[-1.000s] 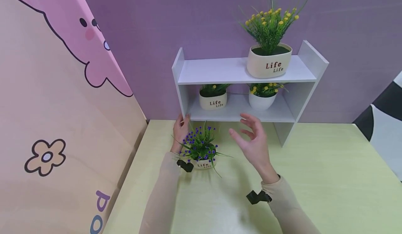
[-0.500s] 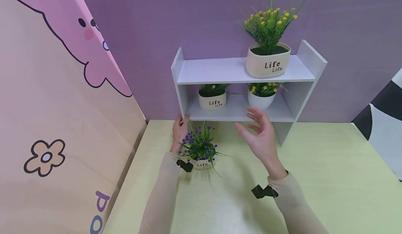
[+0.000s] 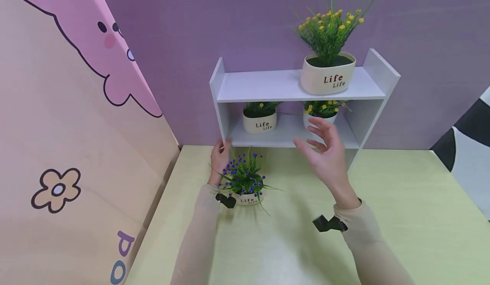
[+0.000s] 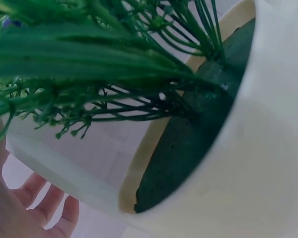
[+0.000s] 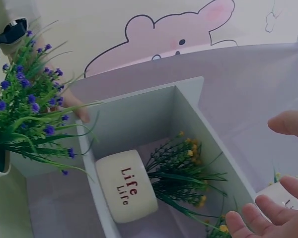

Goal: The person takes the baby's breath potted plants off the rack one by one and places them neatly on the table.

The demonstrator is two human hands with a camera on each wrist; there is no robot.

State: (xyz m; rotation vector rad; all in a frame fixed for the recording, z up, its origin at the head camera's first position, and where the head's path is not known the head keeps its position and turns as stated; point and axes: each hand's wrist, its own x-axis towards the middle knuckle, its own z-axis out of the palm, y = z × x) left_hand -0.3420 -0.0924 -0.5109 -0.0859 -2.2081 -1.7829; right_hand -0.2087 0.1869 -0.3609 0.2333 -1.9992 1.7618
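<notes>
My left hand (image 3: 220,159) grips the lower left side panel of a white two-tier shelf (image 3: 260,85); in the left wrist view its curled fingers (image 4: 52,208) show behind the panel. Close beside that hand, a purple-flowered potted plant (image 3: 245,180) in a cream "Life" pot stands on the table. My right hand (image 3: 327,161), fingers spread and loosely curved, holds nothing in front of the lower tier. It partly covers a white pot of yellow flowers (image 3: 319,109); whether it touches the pot I cannot tell.
A cream "Life" pot (image 3: 259,124) sits at the lower tier's left. On the top tier, at the right, stands a larger yellow-flowered plant (image 3: 328,76). The pale table (image 3: 405,208) meets a printed panel (image 3: 95,149) at left and a purple wall (image 3: 172,64) behind.
My right hand has moved right and forward, to the front of the white pot on the lower tier. The left hand has stayed on the shelf panel.
</notes>
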